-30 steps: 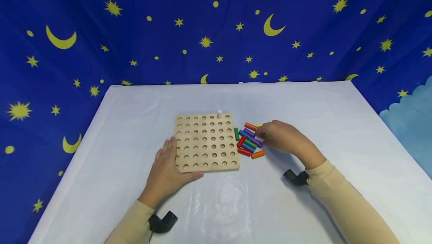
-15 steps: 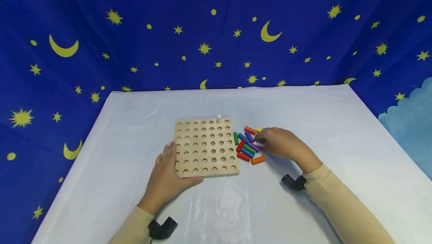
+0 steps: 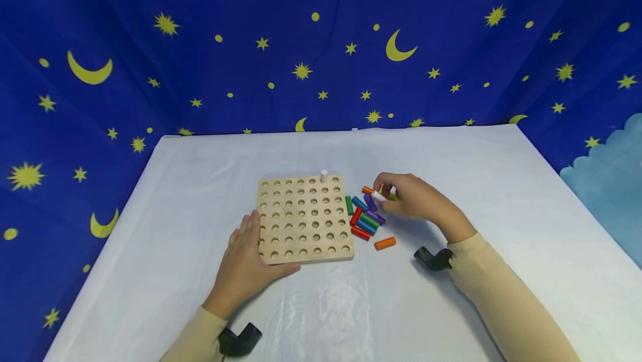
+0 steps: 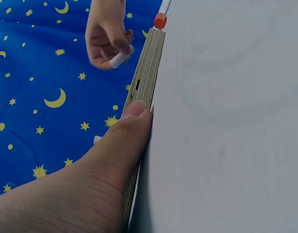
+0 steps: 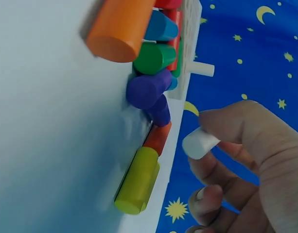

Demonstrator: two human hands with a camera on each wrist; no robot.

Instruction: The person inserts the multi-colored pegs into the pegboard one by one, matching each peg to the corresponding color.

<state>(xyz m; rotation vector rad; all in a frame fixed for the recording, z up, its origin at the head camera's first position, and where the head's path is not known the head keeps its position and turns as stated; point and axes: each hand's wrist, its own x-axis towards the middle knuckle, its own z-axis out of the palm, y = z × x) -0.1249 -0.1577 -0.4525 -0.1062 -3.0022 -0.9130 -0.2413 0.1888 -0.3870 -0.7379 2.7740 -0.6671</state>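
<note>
A square wooden pegboard [image 3: 295, 220] with rows of holes lies on the table. One white peg [image 3: 324, 176] stands upright in a hole of its far row. My left hand [image 3: 241, 270] rests at the board's near left corner, fingers straight along the left side. Its thumb [image 4: 124, 138] presses against the near edge in the left wrist view. To the right, my right hand [image 3: 418, 200] pinches another white peg [image 5: 197, 144] between thumb and fingers, raised over the loose pegs. A yellow peg [image 5: 137, 182] lies below that hand, largely hidden from the head view.
Loose pegs lie close to the board's right side, among them a green peg [image 3: 349, 205], a purple peg [image 3: 375, 217], a red peg [image 3: 360, 234] and an orange peg [image 3: 385, 243]. A white cloth [image 3: 451, 150] covers the table. Behind hangs a blue star-patterned curtain [image 3: 241, 16].
My right hand has picked a white peg out of the pile and lifted it. The near orange peg has shifted slightly away from the others. My left hand stays at the board.
</note>
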